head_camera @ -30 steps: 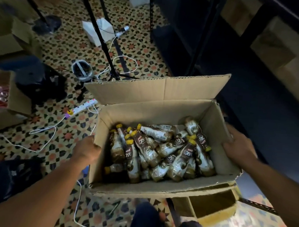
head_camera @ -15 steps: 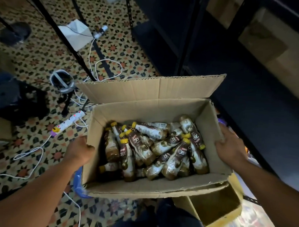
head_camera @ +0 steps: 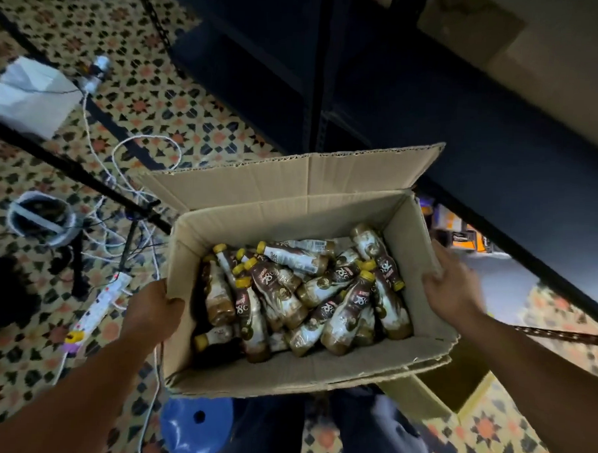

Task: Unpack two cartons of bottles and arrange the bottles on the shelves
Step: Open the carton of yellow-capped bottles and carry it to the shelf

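Note:
An open cardboard carton point(head_camera: 284, 373) is held up in front of me, its far flap standing up. Inside lie several brown-and-white bottles point(head_camera: 301, 295) with yellow caps, jumbled on their sides. My left hand point(head_camera: 151, 314) grips the carton's left wall, thumb over the rim. My right hand point(head_camera: 451, 286) grips the right wall, fingers curled over its edge. A dark blue shelf point(head_camera: 483, 131) spreads beyond the carton to the upper right.
A blue plastic stool point(head_camera: 196, 425) stands on the patterned floor below the carton. A white power strip point(head_camera: 98, 308) and loose cables lie to the left, beside tripod legs point(head_camera: 74, 172). A yellow carton point(head_camera: 444, 393) sits under the right corner.
The carton has shifted right toward the shelf, carried by both hands, and my view has turned the same way. The blue stool has come into sight below.

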Demonstrator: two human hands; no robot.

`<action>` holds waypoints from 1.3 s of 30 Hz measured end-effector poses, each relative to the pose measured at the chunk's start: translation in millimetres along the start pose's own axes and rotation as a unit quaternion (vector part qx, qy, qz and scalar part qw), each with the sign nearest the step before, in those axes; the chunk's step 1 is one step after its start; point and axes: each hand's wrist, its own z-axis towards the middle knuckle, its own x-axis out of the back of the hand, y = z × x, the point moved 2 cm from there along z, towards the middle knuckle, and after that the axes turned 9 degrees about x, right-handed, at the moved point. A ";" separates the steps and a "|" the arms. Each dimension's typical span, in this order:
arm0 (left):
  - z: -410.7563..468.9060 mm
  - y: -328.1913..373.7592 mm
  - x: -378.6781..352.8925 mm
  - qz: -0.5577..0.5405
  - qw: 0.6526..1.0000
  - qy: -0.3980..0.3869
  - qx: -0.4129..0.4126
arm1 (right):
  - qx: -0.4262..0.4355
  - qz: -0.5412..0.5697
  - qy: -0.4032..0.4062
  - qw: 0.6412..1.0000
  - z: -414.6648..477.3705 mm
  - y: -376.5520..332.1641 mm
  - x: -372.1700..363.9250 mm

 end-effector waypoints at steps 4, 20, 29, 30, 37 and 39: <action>46.9 13.0 -3.8 0.034 0.999 -0.006 -0.031 | -0.032 0.017 0.021 0.999 -1.2 -1.3 -30.8; 223.6 66.6 -136.7 0.103 0.989 0.010 -0.105 | -0.141 0.118 0.077 0.980 79.2 88.4 -214.4; 254.9 107.9 -244.2 0.119 0.980 -0.026 -0.158 | -0.205 0.119 0.128 0.963 69.6 168.0 -266.8; 253.7 112.2 -255.7 0.120 0.979 -0.030 -0.162 | -0.218 0.116 0.128 0.961 65.7 177.1 -270.2; 239.8 142.8 -325.6 0.137 0.968 -0.064 -0.202 | -0.277 0.138 0.131 0.942 32.2 235.1 -284.8; 234.2 148.8 -341.3 0.142 0.966 -0.072 -0.206 | -0.292 0.149 0.130 0.936 22.7 248.9 -287.8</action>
